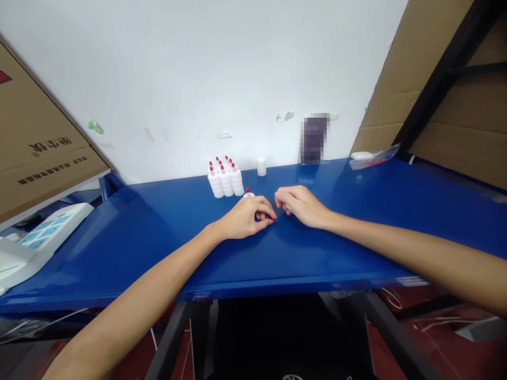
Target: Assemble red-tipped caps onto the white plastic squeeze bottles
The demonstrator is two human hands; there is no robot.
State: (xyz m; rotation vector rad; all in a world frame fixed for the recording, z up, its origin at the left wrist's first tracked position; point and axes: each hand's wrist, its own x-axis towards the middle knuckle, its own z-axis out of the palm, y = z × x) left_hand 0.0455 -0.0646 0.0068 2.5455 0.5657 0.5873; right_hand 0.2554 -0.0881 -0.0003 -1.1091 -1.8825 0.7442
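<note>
My left hand point(247, 217) is pinched over the middle of the blue table, with a small red cap point(272, 218) between thumb and fingertips. Close by on the right, my right hand point(299, 205) is curled, palm turned in. A pale whitish piece point(289, 208) shows at its fingers; the rest of it is hidden. Just behind my left hand stands a white bottle with a red tip point(247, 191), mostly covered by the hand. Farther back, several white squeeze bottles point(225, 182) with red tips stand upright in a tight group.
A white cylindrical container point(261, 166) stands by the wall. Toward the right are a blurred dark rectangular object point(313, 140) and a clear plastic bag point(374, 158). On the left, a white device with blue panels point(47, 232) sits below a cardboard box point(43, 132). The blue table's point(237, 282) front edge faces me.
</note>
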